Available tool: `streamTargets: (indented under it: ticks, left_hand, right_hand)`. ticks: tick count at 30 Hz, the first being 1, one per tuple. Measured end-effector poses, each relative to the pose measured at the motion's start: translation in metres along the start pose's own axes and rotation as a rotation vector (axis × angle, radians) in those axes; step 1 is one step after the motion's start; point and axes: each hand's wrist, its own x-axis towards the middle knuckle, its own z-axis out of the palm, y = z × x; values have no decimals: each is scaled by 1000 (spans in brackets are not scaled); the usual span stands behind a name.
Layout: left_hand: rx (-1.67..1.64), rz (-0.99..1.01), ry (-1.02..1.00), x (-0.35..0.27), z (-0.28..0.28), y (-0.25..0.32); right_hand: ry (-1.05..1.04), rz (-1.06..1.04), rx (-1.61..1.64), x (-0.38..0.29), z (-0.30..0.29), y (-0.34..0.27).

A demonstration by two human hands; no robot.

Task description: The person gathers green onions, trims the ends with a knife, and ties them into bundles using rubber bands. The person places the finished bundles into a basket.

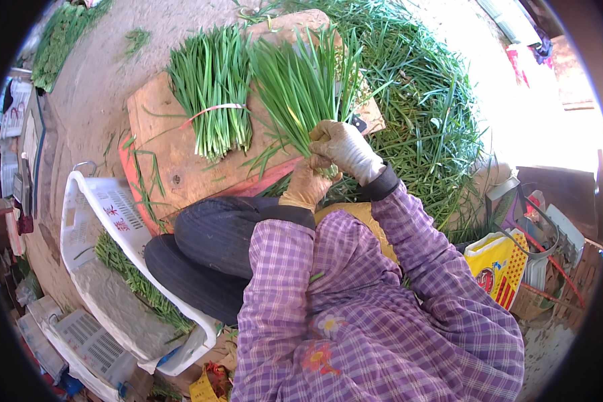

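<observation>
Both my hands, in pale gloves, are around the lower end of a loose bunch of green garlic chives [301,90], whose leaves fan out over a wooden board [166,145]. My left hand [309,185] grips the cut ends from below. Just above it, my right hand [339,148] closes on the stems. To the left on the board lies another bunch of chives [213,90], tied with a pinkish band [216,107]. Part of a dark object [359,123], too hidden to name, shows beside my right hand at the board's edge.
A large heap of loose green leaves [422,110] lies right of the board. At the left stands a white plastic crate [140,251] lined with cloth, with greens in it. A yellow printed bag [497,266] is at the right. Stray leaves lie on the board's near edge.
</observation>
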Motion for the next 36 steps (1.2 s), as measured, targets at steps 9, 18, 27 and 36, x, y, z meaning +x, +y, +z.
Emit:
streamTargets:
  ticks: [9, 18, 27, 36]
  left_hand:
    - [48, -59, -76, 12, -18, 2]
    - [98, -55, -65, 5, -14, 5]
    - [-76, -157, -204, 16, -26, 7]
    - [-33, -138, -177, 8, -7, 3]
  right_hand:
    - [24, -60, 76, -9, -8, 14]
    - [56, -92, 58, -11, -7, 18]
    - [425, -163, -12, -23, 3, 47]
    - [242, -180, 306, -52, -1, 39]
